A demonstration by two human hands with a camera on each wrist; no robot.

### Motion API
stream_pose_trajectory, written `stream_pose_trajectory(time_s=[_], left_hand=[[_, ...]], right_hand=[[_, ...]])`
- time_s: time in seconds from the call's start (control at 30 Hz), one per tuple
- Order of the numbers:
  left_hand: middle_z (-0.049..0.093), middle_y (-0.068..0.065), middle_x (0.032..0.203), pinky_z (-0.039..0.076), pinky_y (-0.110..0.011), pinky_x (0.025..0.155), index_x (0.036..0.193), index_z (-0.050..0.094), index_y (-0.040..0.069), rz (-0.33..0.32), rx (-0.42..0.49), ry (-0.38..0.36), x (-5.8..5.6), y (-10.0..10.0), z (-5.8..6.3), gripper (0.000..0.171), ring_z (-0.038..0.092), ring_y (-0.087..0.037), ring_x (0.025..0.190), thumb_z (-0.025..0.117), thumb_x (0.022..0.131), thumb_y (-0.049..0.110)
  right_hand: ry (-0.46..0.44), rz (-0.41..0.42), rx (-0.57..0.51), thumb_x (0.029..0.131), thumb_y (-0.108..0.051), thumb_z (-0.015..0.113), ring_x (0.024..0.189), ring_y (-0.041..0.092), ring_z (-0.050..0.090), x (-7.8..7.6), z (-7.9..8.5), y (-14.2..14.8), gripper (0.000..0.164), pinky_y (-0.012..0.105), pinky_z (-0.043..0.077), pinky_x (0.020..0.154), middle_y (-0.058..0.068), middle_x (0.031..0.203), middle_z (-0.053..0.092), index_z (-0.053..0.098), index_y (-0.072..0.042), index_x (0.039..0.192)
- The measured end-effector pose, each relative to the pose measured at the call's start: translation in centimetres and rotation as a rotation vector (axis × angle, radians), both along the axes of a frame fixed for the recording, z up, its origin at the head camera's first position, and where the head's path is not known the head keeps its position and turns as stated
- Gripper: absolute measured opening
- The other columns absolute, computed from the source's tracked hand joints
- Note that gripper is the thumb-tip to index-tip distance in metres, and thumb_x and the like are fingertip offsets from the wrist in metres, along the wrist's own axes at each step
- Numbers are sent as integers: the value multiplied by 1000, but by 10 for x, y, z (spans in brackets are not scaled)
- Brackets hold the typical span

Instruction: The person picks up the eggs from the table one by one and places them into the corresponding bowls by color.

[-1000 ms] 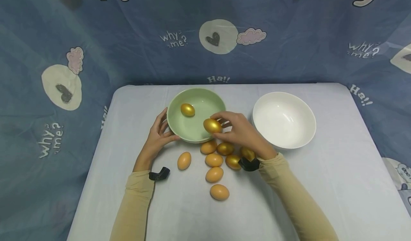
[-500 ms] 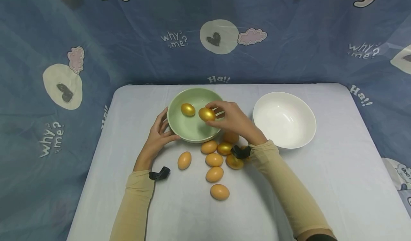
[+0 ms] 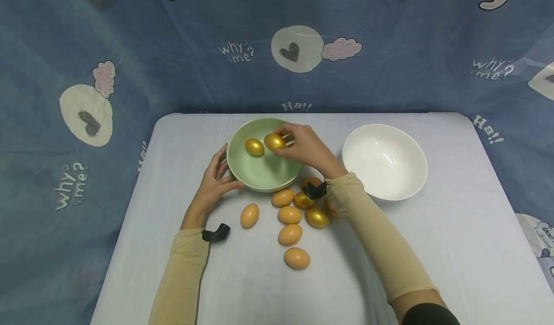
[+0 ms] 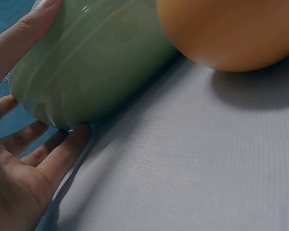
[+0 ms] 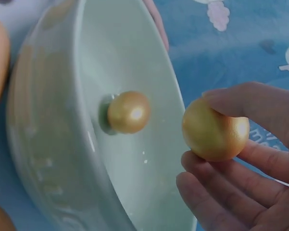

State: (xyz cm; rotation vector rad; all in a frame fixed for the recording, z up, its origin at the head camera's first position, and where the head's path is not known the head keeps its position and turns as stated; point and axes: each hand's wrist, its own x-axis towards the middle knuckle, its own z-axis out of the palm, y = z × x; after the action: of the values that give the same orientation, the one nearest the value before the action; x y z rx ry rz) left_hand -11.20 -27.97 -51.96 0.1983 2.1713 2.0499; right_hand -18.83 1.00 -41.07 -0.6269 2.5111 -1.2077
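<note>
The light green bowl (image 3: 259, 176) stands at the back of the table, left of centre. My left hand (image 3: 215, 178) holds it at its left side; in the left wrist view the thumb (image 4: 24, 36) lies along the bowl's wall and the fingertips meet it near its base. Inside the bowl lies one gold egg (image 5: 129, 112). Above the bowl's right part, my right hand (image 3: 298, 144) pinches a second gold egg (image 5: 214, 130) between thumb and fingers. More gold eggs (image 3: 317, 217) lie on the table below the right forearm, which partly hides some of them.
A white bowl (image 3: 385, 164) stands at the back right. Several brown eggs (image 3: 290, 234) form a rough column in front of the green bowl, with another brown egg (image 3: 249, 215) to their left. A patterned blue cloth (image 3: 195, 84) hangs behind the table.
My right hand has carried the gold egg from the green bowl's near right rim back and slightly left over the bowl. The left hand has stayed on the bowl.
</note>
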Motion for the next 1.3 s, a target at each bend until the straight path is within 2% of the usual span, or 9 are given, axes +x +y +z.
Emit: stream_pose_trajectory(time_s=[0.3, 0.53, 0.8, 1.03, 1.17, 1.3], left_hand=[[24, 0, 171, 51, -24, 114, 164, 23, 33, -6, 18, 8, 0, -1, 1, 116, 31, -29, 157, 89, 76, -2], [24, 3, 171, 52, -24, 113, 164, 23, 34, -5, 20, 5, 0, -1, -1, 116, 32, -28, 157, 90, 76, -1], [25, 3, 170, 52, -25, 113, 164, 24, 35, -8, 39, 10, 0, -1, -2, 116, 31, -27, 157, 90, 76, 0], [25, 2, 170, 52, -25, 114, 164, 23, 35, -17, 56, 12, 0, -2, -2, 116, 31, -28, 157, 90, 76, -1], [24, 3, 170, 51, -25, 114, 164, 23, 36, -21, 52, 13, 0, -2, -3, 116, 31, -27, 157, 89, 76, -1], [24, 4, 170, 52, -26, 114, 163, 23, 36, -21, 46, 10, -1, -3, -4, 115, 30, -27, 158, 89, 77, -1]], right_hand=[[-30, -7, 39, 88, -19, 83, 118, 28, 69, -19, -12, -13, 49, 41, 57, 109, 13, 130, 71, 66, -6, 132], [-60, -60, 29, 87, -20, 85, 119, 28, 68, -30, -17, -19, 49, 38, 60, 106, 14, 128, 71, 67, -3, 129], [-63, -53, 74, 87, -24, 83, 118, 27, 66, -41, -15, -30, 48, 38, 58, 105, 14, 127, 70, 66, -2, 127], [-49, -57, 136, 86, -25, 84, 116, 27, 66, -50, -21, -39, 52, 39, 58, 104, 14, 127, 71, 66, -1, 129], [-32, -52, 196, 87, -25, 84, 111, 26, 65, -52, -29, -46, 51, 38, 58, 101, 13, 125, 70, 67, -1, 128], [-27, -52, 234, 86, -24, 84, 101, 23, 64, -53, -34, -54, 46, 36, 59, 94, 10, 116, 71, 69, -2, 122]])
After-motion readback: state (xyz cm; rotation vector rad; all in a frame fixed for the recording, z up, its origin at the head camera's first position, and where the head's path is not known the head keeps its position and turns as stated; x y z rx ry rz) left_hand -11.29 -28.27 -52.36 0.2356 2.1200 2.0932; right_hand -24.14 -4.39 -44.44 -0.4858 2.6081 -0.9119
